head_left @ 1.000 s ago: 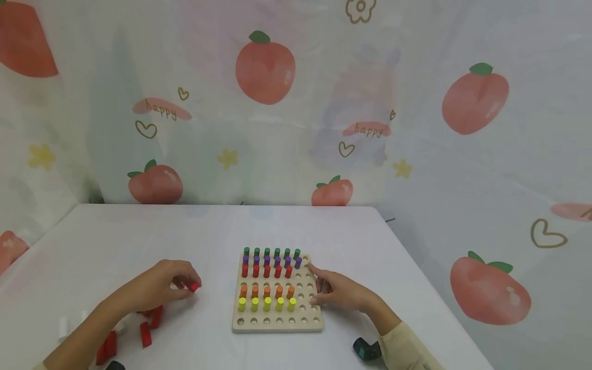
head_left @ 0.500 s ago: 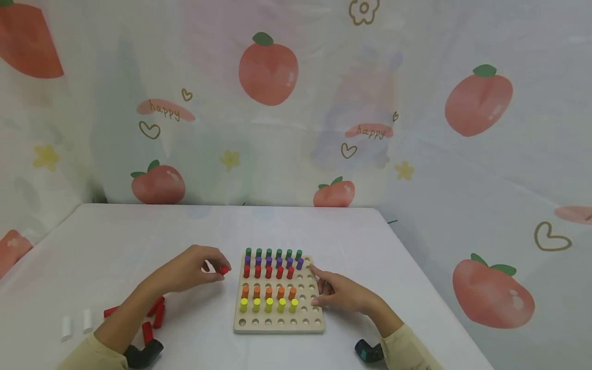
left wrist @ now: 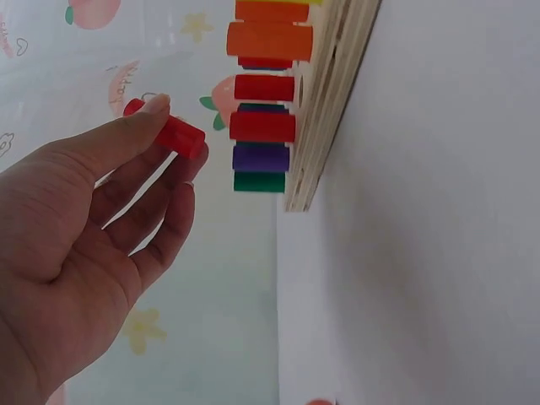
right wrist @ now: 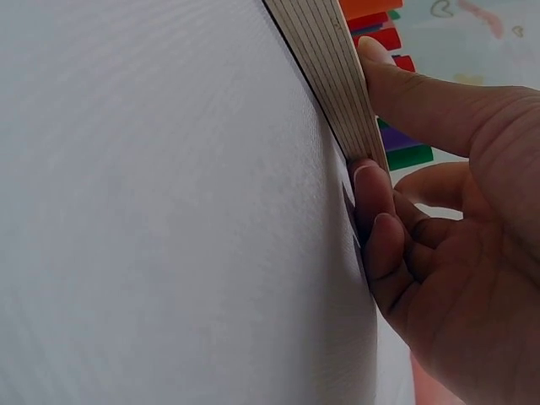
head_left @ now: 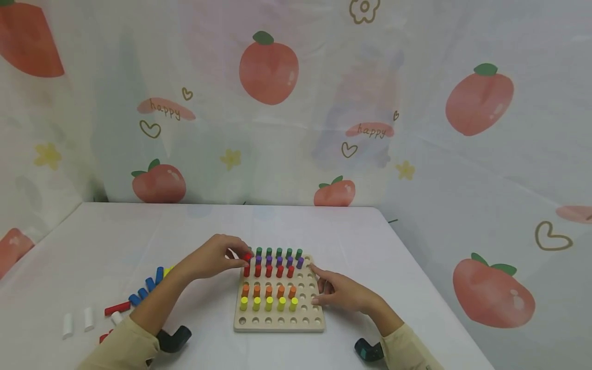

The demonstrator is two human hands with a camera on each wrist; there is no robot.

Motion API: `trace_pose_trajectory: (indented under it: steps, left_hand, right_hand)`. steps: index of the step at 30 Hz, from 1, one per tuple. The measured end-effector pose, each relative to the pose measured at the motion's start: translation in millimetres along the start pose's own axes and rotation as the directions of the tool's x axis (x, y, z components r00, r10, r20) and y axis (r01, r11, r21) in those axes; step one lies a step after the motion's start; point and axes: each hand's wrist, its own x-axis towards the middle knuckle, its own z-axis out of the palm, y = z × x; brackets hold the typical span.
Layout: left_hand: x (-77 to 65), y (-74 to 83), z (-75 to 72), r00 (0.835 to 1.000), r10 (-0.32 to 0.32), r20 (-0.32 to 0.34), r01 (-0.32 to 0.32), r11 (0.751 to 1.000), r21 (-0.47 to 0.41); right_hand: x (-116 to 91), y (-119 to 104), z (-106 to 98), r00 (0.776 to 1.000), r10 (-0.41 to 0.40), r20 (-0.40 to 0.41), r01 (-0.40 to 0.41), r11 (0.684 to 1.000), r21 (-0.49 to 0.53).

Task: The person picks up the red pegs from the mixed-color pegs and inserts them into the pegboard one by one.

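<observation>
A wooden pegboard (head_left: 277,328) lies on the white table with rows of upright green, purple, red, orange and yellow pegs. Between thumb and fingertips my left hand (head_left: 217,259) pinches a red peg (left wrist: 184,138), above the board's far left corner. The peg is tilted and apart from the pegs standing in the board, as the left wrist view shows. At the board's right edge, my right hand (head_left: 344,292) holds on with its thumb over the top, fingers curled against the side (right wrist: 373,196).
Left of the board lie loose blue pegs (head_left: 150,284), white pegs (head_left: 89,319) and a red peg (head_left: 117,308), some partly hidden by the left forearm. A yellow peg (head_left: 168,269) peeks out there. Black curved devices (head_left: 174,339) sit by each sleeve. A printed cloth hangs behind.
My left hand has carried the red peg rightward from the loose pegs to the board's left side. Blue pegs have come into view behind the forearm. The right hand has stayed put.
</observation>
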Motion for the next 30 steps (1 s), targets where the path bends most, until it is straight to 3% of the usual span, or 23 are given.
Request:
trace_pose_trajectory:
  steps: [6,16,23,30]
  left_hand:
    - [17.0,3.8,14.2,0.999,0.023,-0.022,-0.023,0.999,-0.033]
    - [39.0,12.9,38.4,0.996,-0.062,-0.058,0.057,0.995,-0.086]
    - [54.5,15.0,52.2,0.997,-0.044,-0.058,0.037,0.993,-0.110]
    - [65.5,19.4,67.8,0.994,-0.085,-0.067,0.074,0.986,-0.149]
  right_hand:
    - [-1.1,-1.1,0.6,1.000,0.002,0.003,-0.002,1.000,0.008]
    - [-1.1,-1.2,0.2,1.000,0.000,0.001,0.000,1.000,0.000]
    - [-1.2,-1.9,-0.2,1.000,0.002,0.000,-0.002,1.000,-0.011]
    - [-1.9,-2.2,-0.3,1.000,-0.011,-0.005,0.011,1.000,-0.016]
